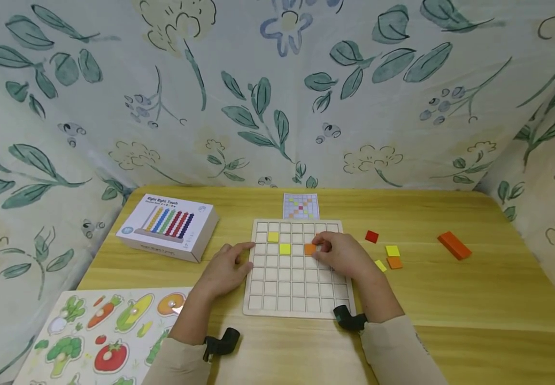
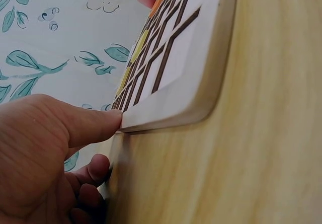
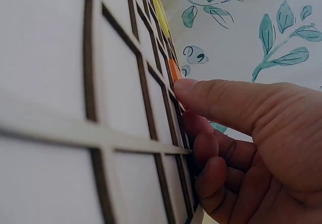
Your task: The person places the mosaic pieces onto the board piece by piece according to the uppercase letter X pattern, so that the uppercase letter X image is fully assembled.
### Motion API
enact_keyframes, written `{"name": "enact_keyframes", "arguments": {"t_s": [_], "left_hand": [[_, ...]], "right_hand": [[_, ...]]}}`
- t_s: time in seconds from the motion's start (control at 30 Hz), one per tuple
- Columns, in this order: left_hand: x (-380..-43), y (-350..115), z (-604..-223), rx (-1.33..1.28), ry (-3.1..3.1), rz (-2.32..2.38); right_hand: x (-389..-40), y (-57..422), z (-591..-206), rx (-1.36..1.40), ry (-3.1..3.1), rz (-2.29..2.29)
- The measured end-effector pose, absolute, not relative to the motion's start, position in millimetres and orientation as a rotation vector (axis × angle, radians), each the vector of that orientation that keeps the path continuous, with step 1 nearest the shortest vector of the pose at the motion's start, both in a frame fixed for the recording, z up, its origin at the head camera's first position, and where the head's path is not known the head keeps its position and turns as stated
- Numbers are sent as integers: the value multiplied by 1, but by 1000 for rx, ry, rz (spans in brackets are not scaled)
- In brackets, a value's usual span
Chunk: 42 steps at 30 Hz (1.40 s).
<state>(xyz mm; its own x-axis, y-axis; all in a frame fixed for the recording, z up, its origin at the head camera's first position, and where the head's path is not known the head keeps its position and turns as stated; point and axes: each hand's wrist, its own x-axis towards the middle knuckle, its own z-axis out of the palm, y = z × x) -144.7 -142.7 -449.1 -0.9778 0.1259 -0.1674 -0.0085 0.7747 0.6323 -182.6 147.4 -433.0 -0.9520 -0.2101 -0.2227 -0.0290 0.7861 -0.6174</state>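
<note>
Left sleeve (image 1: pixel 180 366) partly hides a vegetable puzzle (image 1: pixel 135 347) near the gridded board (image 1: pixel 298 275).

Beige sleeves (image 1: pixel 398 350), black wrist cameras (image 1: pixel 222 343) (stubby)

We see a pale wooden board (image 1: pixel 298 289) ruled into square cells, with yellow tiles (image 1: pixel 273 237) and an orange tile (image 1: pixel 309 249) on it. From its centre, we find a multicoloured grid card (image 1: pixel 300 206) at twelve o'clock, a white box (image 1: pixel 167 227) picturing many-coloured bead columns at ten, a puzzle (image 1: pixel 138 345) of green, red and orange vegetables at eight, and a plain orange block (image 1: pixel 454 245) at three. The tabletop (image 1: pixel 451 299) shows yellowish wood grain.
</note>
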Motion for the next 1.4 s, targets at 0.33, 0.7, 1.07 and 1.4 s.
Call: {"name": "enact_keyframes", "arguments": {"t_s": [0.33,0.7,1.07,1.4], "left_hand": [[-144,-143,-447,99,2766,988],[-144,-143,-447,98,2770,985],[-142,-144,-449,105,2771,998],[-143,-142,-448,115,2776,987]], "right_hand": [[-183,147,-431,-168,2688,-934],[-187,165,-425,-82,2677,-969],[-186,233,-425,224,2745,-1000],[-187,254,-434,306,2761,-971]]}}
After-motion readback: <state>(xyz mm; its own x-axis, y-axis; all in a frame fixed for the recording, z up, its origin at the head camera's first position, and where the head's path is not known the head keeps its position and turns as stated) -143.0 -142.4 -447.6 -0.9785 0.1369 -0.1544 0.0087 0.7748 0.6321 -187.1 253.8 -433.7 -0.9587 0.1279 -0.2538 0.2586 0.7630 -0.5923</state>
